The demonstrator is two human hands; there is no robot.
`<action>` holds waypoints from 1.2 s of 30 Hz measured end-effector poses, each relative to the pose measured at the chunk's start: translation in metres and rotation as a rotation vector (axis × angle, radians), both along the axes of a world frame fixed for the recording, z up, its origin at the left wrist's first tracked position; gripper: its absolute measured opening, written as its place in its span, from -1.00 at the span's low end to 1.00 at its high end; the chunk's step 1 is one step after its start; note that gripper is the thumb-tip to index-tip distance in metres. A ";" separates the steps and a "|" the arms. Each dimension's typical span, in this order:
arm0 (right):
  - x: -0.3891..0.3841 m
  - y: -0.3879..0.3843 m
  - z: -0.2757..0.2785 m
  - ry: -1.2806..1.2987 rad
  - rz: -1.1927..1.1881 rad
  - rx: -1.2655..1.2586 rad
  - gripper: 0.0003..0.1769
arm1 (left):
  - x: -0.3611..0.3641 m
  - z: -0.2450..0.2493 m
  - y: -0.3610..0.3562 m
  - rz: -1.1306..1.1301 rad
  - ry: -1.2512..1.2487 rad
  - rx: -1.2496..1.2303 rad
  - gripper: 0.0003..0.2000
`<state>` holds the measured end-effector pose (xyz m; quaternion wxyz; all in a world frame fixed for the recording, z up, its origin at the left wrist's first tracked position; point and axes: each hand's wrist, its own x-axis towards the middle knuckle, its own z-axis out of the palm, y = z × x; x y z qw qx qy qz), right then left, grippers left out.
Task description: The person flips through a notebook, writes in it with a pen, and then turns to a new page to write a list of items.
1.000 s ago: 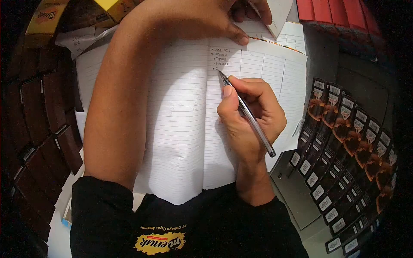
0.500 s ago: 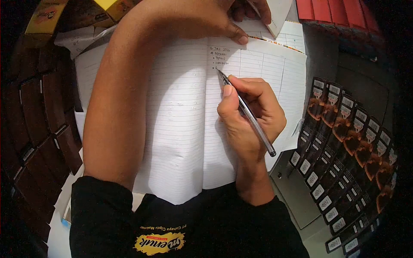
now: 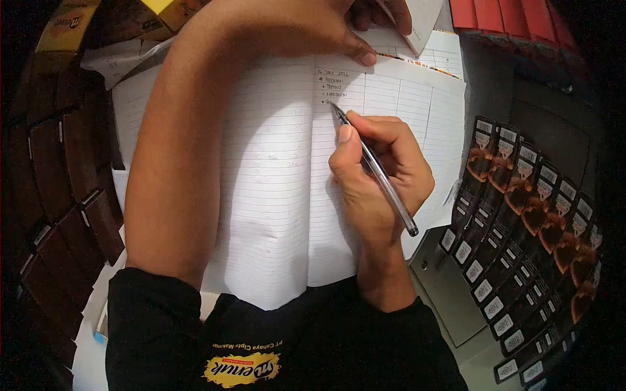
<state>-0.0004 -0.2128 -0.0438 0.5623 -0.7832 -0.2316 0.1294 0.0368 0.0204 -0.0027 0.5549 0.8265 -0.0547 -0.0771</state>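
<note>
A lined notebook [image 3: 267,195] lies spread before me, with a handwritten date and a short bulleted list near the top of its right page. Pinched between thumb and fingers of my right hand [image 3: 385,169] is a clear ballpoint pen [image 3: 385,179], its tip touching the page at the lowest list line. My left forearm crosses the left page. At the top edge, my left hand [image 3: 358,36] rests its thumb on the notebook, while its curled fingers hold a thin white booklet-like item [image 3: 424,23]; part of that hand is cut off by the frame.
Dark brown boxes [image 3: 59,169] are stacked along the left. Rows of dark printed packs [image 3: 521,241] stand on the right, with red packs [image 3: 502,19] at the upper right. Yellow packaging [image 3: 65,26] sits at upper left. Another ruled sheet [image 3: 447,49] shows beyond the notebook.
The pen tip has shifted very slightly right, and a bit more writing shows on the lowest list line. My left hand stays in place.
</note>
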 end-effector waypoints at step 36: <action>-0.002 -0.002 0.001 0.097 -0.041 0.020 -0.83 | 0.005 -0.011 -0.003 0.010 0.059 0.010 -0.45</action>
